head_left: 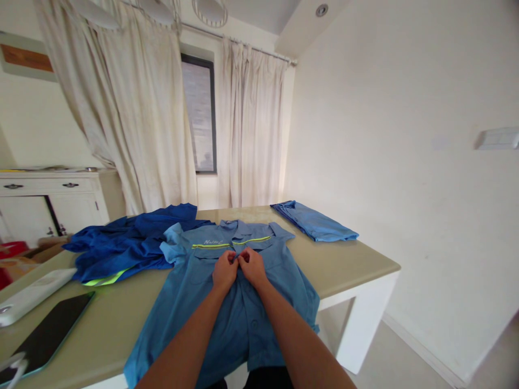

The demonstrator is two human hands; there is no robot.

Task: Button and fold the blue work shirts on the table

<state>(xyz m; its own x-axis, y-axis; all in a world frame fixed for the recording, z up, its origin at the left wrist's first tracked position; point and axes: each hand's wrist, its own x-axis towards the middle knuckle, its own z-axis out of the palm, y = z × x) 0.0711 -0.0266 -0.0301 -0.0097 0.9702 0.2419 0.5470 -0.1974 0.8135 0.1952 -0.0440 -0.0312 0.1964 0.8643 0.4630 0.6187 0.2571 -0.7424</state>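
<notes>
A light blue work shirt [211, 324] with yellow stripes across the chest lies spread out, front up, its collar toward the far side and its hem hanging over the table's near edge. At the front placket, just below the chest stripes, my left hand [225, 270] pinches the cloth. My right hand [251, 266] grips the other side of the placket right beside it, fingertips nearly touching. Whether a button sits between the fingers is hidden. Lower on the placket a button shows.
Crumpled dark blue clothing [133, 237] lies at the left on the table [348, 265]. Folded blue garments [314, 220] rest at the back right. A dark phone or tablet [48, 329] and a white device [36, 294] sit at the near left.
</notes>
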